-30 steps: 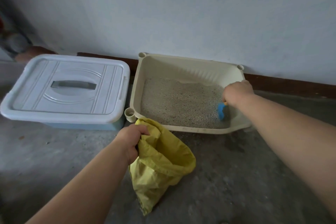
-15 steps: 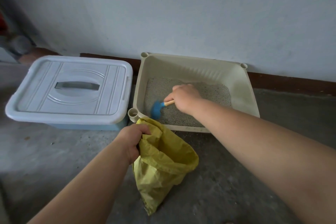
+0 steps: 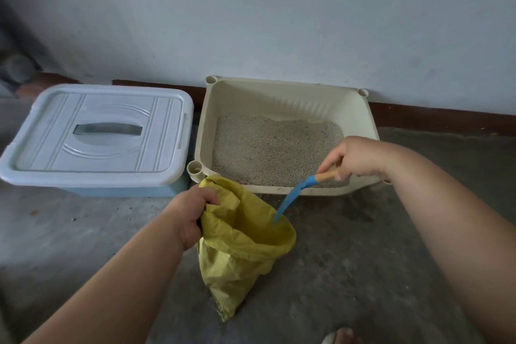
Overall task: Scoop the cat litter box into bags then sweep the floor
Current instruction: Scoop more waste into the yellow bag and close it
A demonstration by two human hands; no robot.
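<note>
The left hand [image 3: 192,215] is closed in a fist on the rim of a yellow bag [image 3: 245,248], knuckles up, forearm reaching in from the lower left. The bag is held upright with its mouth open, its lower end sagging to the concrete floor [image 3: 349,274]. It sits just in front of the near left corner of the litter box [image 3: 279,98].

The right hand [image 3: 354,159] is pinched on the tan handle of a blue scoop [image 3: 293,195], thumb and fingers wrapped at the handle's end. The wrist is bent down, forearm coming in from the right edge. The scoop is tilted steeply, blade end pointed down into the bag mouth, tip at or just inside the far rim. Whether litter is on the blade cannot be told.

The litter box is a cream tray set against the wall [image 3: 279,22], with grey litter [image 3: 273,148] spread across its bottom. The right hand is held above the tray's near right edge.

A pale blue lidded bin [image 3: 97,137] is seen just left of the tray, lid shut, handle flat on top. Scattered grains are visible on the floor near the tray front. A toe and sandal [image 3: 340,336] are partly seen at the bottom edge.
</note>
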